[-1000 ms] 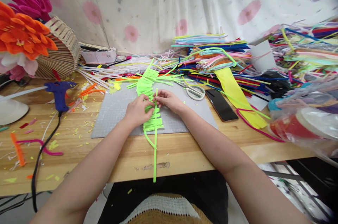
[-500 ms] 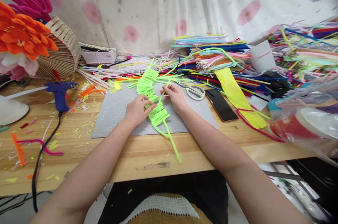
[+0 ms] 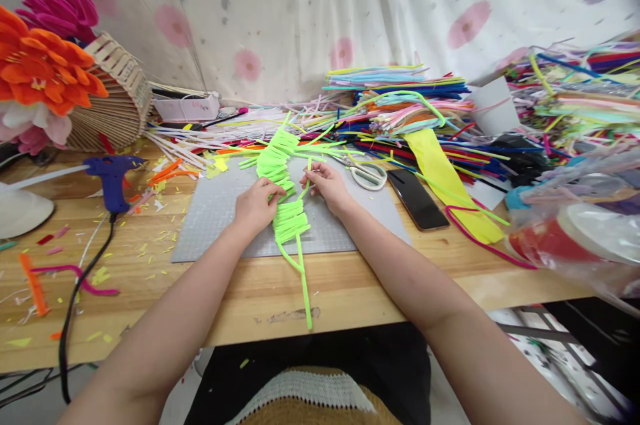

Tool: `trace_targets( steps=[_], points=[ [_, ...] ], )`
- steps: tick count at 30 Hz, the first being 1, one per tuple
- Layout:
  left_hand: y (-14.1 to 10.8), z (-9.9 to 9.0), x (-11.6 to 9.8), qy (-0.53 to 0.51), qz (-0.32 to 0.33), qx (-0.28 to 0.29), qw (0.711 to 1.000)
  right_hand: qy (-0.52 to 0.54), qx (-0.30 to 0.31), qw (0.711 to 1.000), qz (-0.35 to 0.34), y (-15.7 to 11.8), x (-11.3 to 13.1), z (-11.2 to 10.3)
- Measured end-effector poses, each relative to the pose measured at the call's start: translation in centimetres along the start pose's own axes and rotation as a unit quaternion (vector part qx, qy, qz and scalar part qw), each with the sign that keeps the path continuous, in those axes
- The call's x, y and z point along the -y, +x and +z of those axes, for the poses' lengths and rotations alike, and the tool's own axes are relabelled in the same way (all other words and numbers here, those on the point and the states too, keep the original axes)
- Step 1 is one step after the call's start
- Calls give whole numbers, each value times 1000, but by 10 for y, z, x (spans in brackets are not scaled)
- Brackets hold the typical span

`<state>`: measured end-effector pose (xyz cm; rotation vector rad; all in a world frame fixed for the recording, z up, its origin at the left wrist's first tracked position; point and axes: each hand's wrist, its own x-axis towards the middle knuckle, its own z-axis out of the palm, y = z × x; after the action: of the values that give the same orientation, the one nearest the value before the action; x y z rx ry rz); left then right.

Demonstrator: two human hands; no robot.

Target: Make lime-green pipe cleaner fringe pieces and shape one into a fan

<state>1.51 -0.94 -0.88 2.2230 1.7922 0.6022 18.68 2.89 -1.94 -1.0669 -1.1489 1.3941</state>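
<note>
A neon-green pipe cleaner piece, bent into many tight zigzag folds, lies over the grey cutting mat. Two straight stems trail from its lower end toward the table's front edge. My left hand pinches the folded piece at its middle from the left side. Between the thumb and fingers of my right hand is a green pipe cleaner end that rises from the folds. More loose green pipe cleaners lie behind. Scissors with pale handles rest just beyond my right hand.
A phone and a yellow strip lie to the right. Bundles of pipe cleaners are piled at the back. A blue glue gun with a black cord stands left, near a basket of flowers. A plastic-wrapped roll sits far right.
The lower part of the folded green piece has swung left, and its trailing stems now hang nearly straight down. My left hand has shifted slightly left; my right hand keeps its pinch.
</note>
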Motion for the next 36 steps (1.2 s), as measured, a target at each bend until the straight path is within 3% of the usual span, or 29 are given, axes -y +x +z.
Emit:
trace_targets(
  steps=[10,17,30,36],
  points=[
    [-1,-8,5,-10,23,44,999,-41,16,999,-1,-3,0,2],
    [0,-8,7,5,27,42,999,-53,-8,998,-19,-2,-1,2],
    [1,-4,-1,16,53,64,996,-63,10,997,-36,-3,-3,3],
    [7,1,2,-27,18,59,998,-116,22,992,-42,-1,-8,2]
  ],
)
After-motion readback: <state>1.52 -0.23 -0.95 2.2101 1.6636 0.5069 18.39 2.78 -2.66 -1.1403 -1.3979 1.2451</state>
